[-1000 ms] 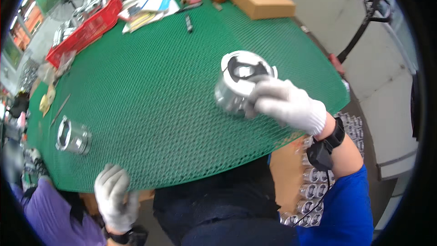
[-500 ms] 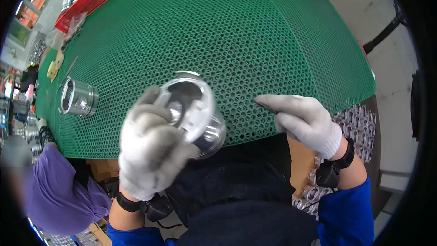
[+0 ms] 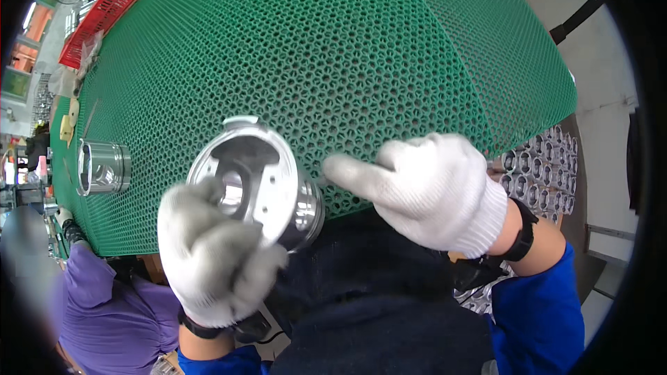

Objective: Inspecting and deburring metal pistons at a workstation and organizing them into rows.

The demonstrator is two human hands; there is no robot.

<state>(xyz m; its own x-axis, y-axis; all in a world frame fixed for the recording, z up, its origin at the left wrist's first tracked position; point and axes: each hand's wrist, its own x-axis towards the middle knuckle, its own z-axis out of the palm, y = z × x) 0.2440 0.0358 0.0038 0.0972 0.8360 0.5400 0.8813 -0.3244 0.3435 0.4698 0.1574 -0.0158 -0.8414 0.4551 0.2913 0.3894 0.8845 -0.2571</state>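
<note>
My left hand (image 3: 212, 253), in a white glove, is closed on a shiny metal piston (image 3: 281, 194). The piston is tilted, its hollow end facing up and toward me, so the pin hole inside shows. Just right of it, apart from the metal, is my gloved right hand (image 3: 434, 191). One digit stretches toward the piston while the other fingers curl in; whatever they may hold is hidden. A second piston (image 3: 104, 167) lies on its side on the green mat (image 3: 333, 62), at the left.
A red crate (image 3: 114, 10) stands at the far left with metal parts by it. Small yellowish blocks (image 3: 68, 125) lie near the left edge. Several pistons (image 3: 538, 173) stand in rows below the table at right. A person in purple (image 3: 118, 305) works at my left.
My right hand has moved left, close to the piston. The piston, still in my left hand, has shifted left and slightly down. The view has turned a little.
</note>
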